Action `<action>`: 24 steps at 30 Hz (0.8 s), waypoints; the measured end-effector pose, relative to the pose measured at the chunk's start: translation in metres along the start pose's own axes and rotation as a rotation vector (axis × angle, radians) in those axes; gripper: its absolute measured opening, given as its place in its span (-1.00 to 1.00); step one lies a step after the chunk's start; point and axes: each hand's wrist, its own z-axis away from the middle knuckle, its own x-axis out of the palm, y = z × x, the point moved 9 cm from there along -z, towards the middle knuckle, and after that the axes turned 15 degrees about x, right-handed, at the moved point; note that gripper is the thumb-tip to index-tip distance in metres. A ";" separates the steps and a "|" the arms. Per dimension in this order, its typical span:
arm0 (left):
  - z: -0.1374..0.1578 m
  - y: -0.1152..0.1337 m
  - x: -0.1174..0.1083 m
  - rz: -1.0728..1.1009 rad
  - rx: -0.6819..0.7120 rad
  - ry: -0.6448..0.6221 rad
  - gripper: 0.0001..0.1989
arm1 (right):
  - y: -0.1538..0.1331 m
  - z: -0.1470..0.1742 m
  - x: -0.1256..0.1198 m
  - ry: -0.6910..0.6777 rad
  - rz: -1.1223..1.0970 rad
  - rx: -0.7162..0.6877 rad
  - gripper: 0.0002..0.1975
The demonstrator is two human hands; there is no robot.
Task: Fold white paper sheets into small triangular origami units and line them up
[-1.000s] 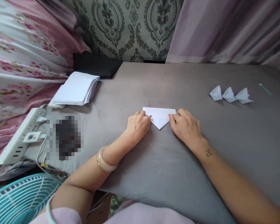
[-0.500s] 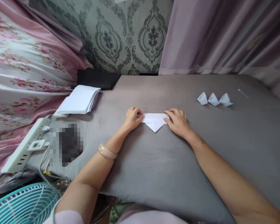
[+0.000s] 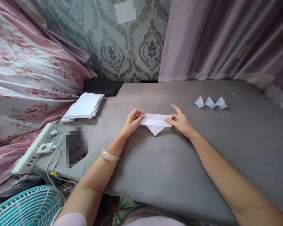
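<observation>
A folded sheet of white paper (image 3: 155, 121) is held between my two hands over the grey-covered surface. Its upper part is a long flat band, and a triangular point hangs below, toward me. My left hand (image 3: 134, 121) pinches the band's left end between thumb and fingers. At the right end, my right hand (image 3: 180, 121) grips the band with the thumb on top, while its index finger sticks up and away. Three small folded white paper shapes (image 3: 210, 103) stand in a row at the far right.
A stack of white paper (image 3: 85, 105) lies at the left, in front of a black cloth (image 3: 102, 86). Nearer are a white power strip (image 3: 34, 149) with cables and a pixelated dark object (image 3: 76, 147). A turquoise fan (image 3: 25, 207) stands lower left. A cotton swab (image 3: 238, 97) lies far right.
The folded paper has been lifted and tilted slightly, its band now showing wider. My right index finger has risen off the paper. The camera view has tipped up a little.
</observation>
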 end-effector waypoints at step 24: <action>0.012 0.079 0.029 -1.074 0.693 -0.357 -0.74 | -0.088 0.064 0.014 0.266 1.050 -0.682 -0.73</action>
